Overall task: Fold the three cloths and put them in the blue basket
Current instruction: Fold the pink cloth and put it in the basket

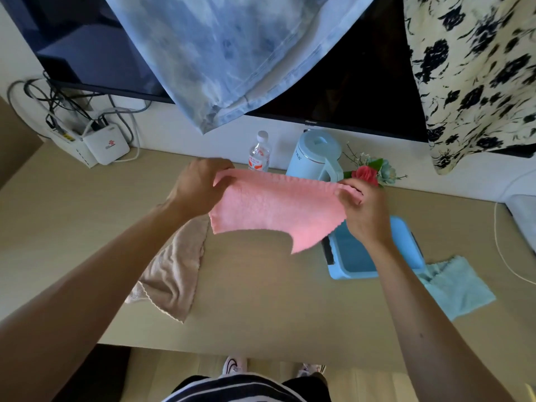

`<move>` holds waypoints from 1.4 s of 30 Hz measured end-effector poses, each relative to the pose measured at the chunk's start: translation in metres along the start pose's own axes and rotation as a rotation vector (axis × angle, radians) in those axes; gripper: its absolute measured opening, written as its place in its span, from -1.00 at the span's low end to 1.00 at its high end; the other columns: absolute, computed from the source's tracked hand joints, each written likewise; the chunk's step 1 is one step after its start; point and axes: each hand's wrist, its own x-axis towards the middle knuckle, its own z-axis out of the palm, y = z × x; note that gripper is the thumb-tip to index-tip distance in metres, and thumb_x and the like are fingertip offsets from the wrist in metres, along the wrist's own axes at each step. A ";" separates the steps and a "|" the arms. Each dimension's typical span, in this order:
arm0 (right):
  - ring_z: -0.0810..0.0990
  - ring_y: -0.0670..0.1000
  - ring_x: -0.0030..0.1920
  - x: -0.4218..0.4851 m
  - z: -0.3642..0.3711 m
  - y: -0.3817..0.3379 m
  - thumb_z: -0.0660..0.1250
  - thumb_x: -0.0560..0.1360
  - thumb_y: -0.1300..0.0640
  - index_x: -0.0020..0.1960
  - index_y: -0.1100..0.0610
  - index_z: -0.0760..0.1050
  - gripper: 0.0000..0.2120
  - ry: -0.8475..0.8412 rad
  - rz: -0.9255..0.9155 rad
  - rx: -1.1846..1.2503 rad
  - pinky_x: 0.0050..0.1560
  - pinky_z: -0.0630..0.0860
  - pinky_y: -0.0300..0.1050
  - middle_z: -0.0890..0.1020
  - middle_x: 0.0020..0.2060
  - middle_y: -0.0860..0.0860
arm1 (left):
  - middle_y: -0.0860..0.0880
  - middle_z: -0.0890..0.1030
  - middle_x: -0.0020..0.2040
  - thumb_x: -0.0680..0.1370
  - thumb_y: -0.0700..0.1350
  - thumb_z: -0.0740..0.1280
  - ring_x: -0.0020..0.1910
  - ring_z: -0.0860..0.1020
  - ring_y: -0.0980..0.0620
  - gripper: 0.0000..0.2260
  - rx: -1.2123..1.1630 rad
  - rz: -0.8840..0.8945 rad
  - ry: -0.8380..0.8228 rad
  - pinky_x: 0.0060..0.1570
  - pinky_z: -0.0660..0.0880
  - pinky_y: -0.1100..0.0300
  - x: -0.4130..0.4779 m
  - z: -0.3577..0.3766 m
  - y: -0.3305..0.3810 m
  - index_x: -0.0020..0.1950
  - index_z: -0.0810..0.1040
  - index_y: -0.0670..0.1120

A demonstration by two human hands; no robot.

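writing: the TV behind the blue basket has a tiny logo on its bottom bezel, looks like Hisense but it's really small. The kettle has dark lettering and the water bottle a red-and-white label, both too small to read. The white router, far off to the basket's left, has a red logo.
containers: the blue basket sits on the table. What shows of its inside is plain blue, and the right wrist covers part of it. The bottle, behind the basket and to its left, looks clear.
pink cloth: held up in the air, just left of the basket and overlapping its far left corner in this view.
which way it runs: long axis goes left to right between the hands. The top edge is stretched out, the rest hangs, and the lower right corner dips toward the basket.
left hand: pinching the cloth's top left corner.
right hand: pinching the top right corner, above the basket.
beige cloth: crumpled on the table, well left of the basket.
light blue cloth: lying unfolded, touching the basket's right side.
flowers: right behind the basket, beside the kettle.
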 end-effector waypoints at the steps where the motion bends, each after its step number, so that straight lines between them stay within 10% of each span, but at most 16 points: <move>1: 0.56 -0.29 -0.19 -0.004 -0.003 -0.003 0.36 0.58 0.19 0.09 0.23 0.63 -0.84 0.025 -0.010 0.036 -0.18 0.36 -0.51 0.65 -0.13 -0.03 | -0.05 0.69 -0.16 0.55 -0.14 0.32 -0.22 0.61 -0.15 -0.88 -0.003 0.016 0.036 -0.20 0.56 -0.02 -0.002 -0.005 0.003 -0.05 0.65 -0.11; 12: 0.65 -0.21 -0.10 -0.142 0.023 0.052 0.45 0.49 0.19 -0.03 0.12 0.67 -0.92 -0.495 0.106 0.229 -0.07 0.44 -0.46 0.69 -0.13 -0.17 | 0.09 0.69 -0.09 0.49 -0.08 0.44 -0.09 0.61 0.16 -0.92 -0.188 0.136 -0.321 0.05 0.50 0.33 -0.134 0.051 -0.032 -0.09 0.73 -0.01; 16: 0.67 -0.21 -0.06 -0.192 0.060 0.097 0.42 0.51 0.30 -0.01 0.14 0.68 -0.88 -0.627 0.299 0.190 0.02 0.53 -0.37 0.71 -0.10 -0.07 | 0.09 0.69 -0.10 0.41 -0.23 0.55 -0.14 0.64 0.17 -0.83 -0.246 -0.050 -0.481 -0.08 0.62 0.13 -0.190 0.101 -0.048 -0.05 0.71 -0.04; 28: 0.54 -0.16 -0.29 -0.185 0.105 0.138 0.43 0.48 0.30 -0.20 0.11 0.60 -0.86 -0.313 0.635 0.266 -0.30 0.39 -0.40 0.64 -0.31 -0.08 | 0.12 0.67 -0.16 0.47 -0.14 0.50 -0.28 0.59 0.27 -0.90 -0.250 -0.360 -0.468 -0.22 0.43 0.42 -0.170 0.144 -0.064 -0.03 0.70 -0.10; 42: 0.60 0.00 -0.17 -0.160 0.147 0.172 0.39 0.52 0.15 -0.05 0.18 0.60 -0.91 -0.241 0.775 0.126 -0.24 0.47 -0.22 0.68 -0.15 0.06 | -0.02 0.72 -0.04 0.52 -0.08 0.44 -0.10 0.67 -0.08 -0.82 -0.229 -0.559 -0.403 -0.07 0.61 0.07 -0.138 0.189 -0.080 0.10 0.65 -0.09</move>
